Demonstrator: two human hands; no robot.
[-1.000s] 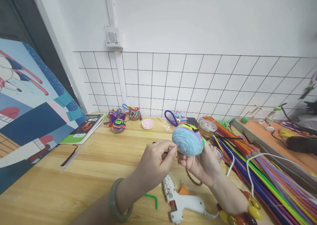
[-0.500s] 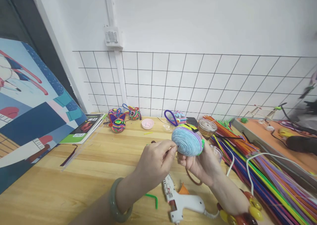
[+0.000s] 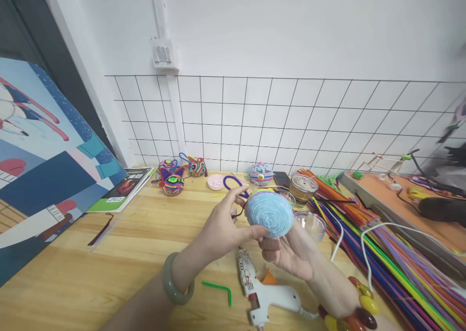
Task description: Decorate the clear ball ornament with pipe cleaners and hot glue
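Observation:
Both hands hold a rounded pipe-cleaner ornament above the table, its light blue coiled face toward me. My left hand grips its left side, thumb across the lower edge and fingers behind. A dark cord shows by those fingers. From beneath and the right, my right hand supports it, its fingers partly hidden by the ornament. A purple loop sticks out at its upper left, with a little yellow and purple along the top edge. Below lie a white glue gun and a bent green pipe cleaner.
Finished colourful ornaments stand at the back left, near a pink dish. Another striped ornament, a spool and a clear dish are farther right. Pipe-cleaner bundles and a white cable cover the right side.
The ornament has turned so its blue coiled face points at me. Its purple loop has swung left and down. My left hand has changed from a fingertip pinch to a wider grip.

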